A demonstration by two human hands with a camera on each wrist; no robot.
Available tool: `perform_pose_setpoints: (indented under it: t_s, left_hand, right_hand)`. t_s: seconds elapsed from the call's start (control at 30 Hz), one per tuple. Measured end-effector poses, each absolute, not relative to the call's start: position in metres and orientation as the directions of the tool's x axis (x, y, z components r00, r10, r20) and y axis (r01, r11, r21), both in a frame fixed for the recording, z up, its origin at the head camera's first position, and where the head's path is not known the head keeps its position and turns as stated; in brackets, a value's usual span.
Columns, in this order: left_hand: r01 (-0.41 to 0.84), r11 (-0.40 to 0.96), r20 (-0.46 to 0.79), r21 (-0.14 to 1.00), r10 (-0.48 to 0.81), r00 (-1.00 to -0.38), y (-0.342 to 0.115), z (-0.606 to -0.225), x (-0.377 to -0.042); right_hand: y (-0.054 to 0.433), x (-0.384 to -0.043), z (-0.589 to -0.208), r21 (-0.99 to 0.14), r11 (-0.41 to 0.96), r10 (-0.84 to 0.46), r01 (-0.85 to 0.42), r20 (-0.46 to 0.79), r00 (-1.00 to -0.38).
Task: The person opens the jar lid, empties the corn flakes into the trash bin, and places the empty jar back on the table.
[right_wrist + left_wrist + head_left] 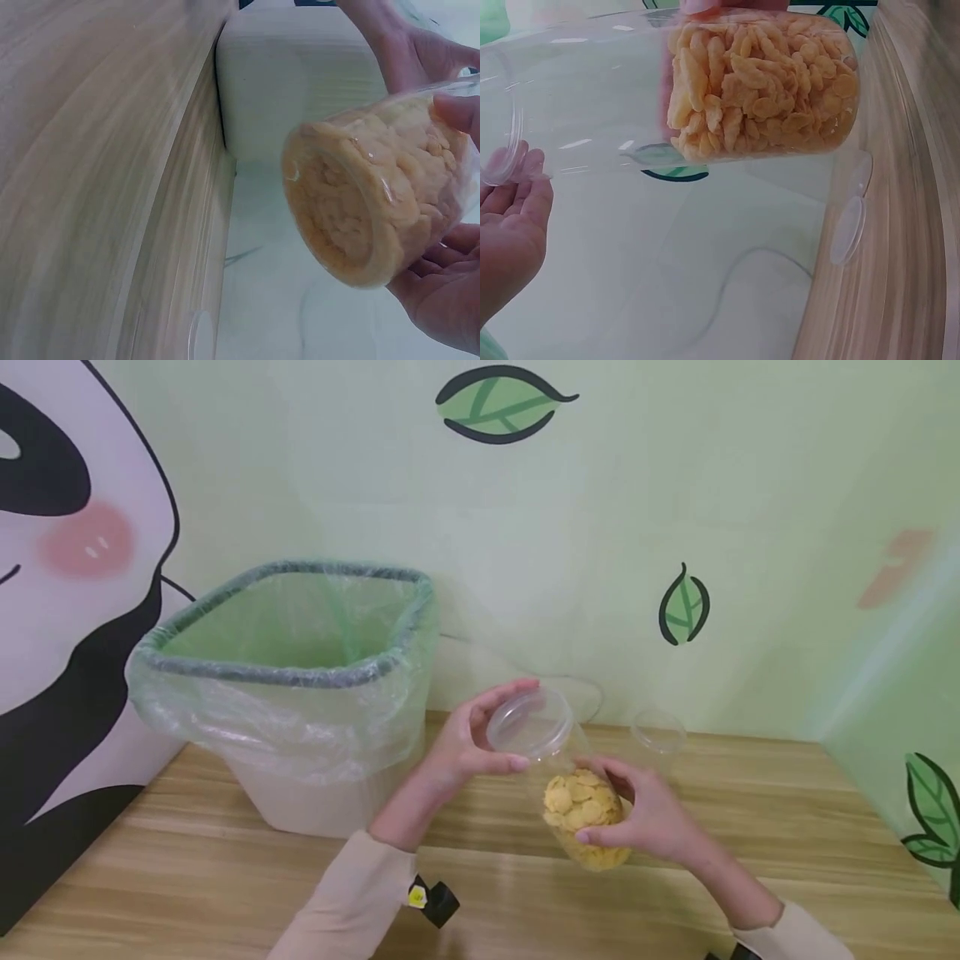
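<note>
A clear jar (561,777) of yellow flakes (588,814) tilts above the surface (810,835), the right hand (651,817) clasped round its body, the left hand (467,750) gripping its rim. Positioning seems in hand; the next move calls for steady grips.

One flake jar (607,97); one bin (315,806); one liner (300,722).
</note>
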State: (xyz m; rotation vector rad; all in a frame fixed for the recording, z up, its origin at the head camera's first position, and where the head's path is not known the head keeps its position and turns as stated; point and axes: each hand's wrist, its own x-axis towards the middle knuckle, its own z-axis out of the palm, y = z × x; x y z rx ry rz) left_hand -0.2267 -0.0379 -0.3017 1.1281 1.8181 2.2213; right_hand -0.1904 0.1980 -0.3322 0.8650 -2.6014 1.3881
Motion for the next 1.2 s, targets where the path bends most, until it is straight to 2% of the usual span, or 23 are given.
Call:
perform_pose_setpoints:
  t_s: [0.23,0.73,1.2]
  left_hand:
    - [0.411,-0.309,0.512,0.858,0.438,-0.739,-0.035,-0.305,-0.229]
    - [0.394,-0.306,0.497,0.867,0.461,-0.735,-0.034,-0.308,-0.231]
    - [0.41,-0.33,0.523,0.85,0.435,-0.733,-0.03,-0.312,-0.233]
  right_hand:
    - [0.193,-0.187,-0.335,-0.704,0.45,-0.413,-0.55,0.382,-0.827]
    - [0.198,-0.185,-0.337,-0.72,0.493,-0.381,-0.489,0.326,-0.865]
    - [0.197,-0.182,-0.339,-0.709,0.513,-0.355,-0.484,0.338,-0.872]
